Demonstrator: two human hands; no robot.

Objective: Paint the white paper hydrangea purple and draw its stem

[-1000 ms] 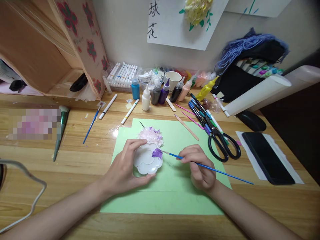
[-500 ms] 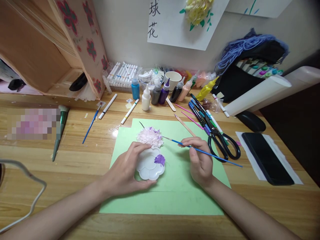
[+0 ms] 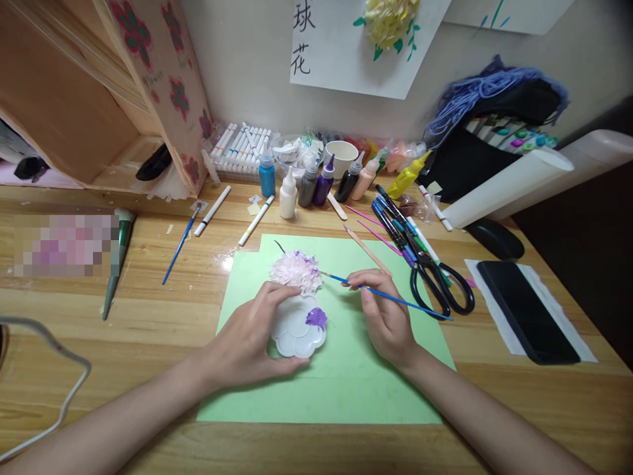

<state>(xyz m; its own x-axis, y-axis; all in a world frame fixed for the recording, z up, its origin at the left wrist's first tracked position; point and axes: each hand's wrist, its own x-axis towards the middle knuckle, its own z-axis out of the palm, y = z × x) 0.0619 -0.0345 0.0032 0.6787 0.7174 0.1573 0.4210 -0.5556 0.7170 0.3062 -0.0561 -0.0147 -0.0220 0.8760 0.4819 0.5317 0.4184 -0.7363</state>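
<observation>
My left hand grips a white flower-shaped paint palette by its left side, thumb at the near rim and fingers at the far rim. A dab of purple paint lies in the palette's right part. Just beyond it sits a fluffy pale pink paper flower with purple on some petal tips. My right hand holds a thin blue paintbrush like a pen. Its bristles are at the flower's right edge; whether they touch I cannot tell. Green paper lies under all of these.
Paint bottles and a box of markers line the back. Black-handled scissors, pens and a pencil lie right of the flower. Farther right is a phone. A second blue brush and a green-handled brush lie left.
My right hand has shifted slightly left, and the blue paintbrush's back end has swung left and nearer. My left hand and the palette have stayed almost still.
</observation>
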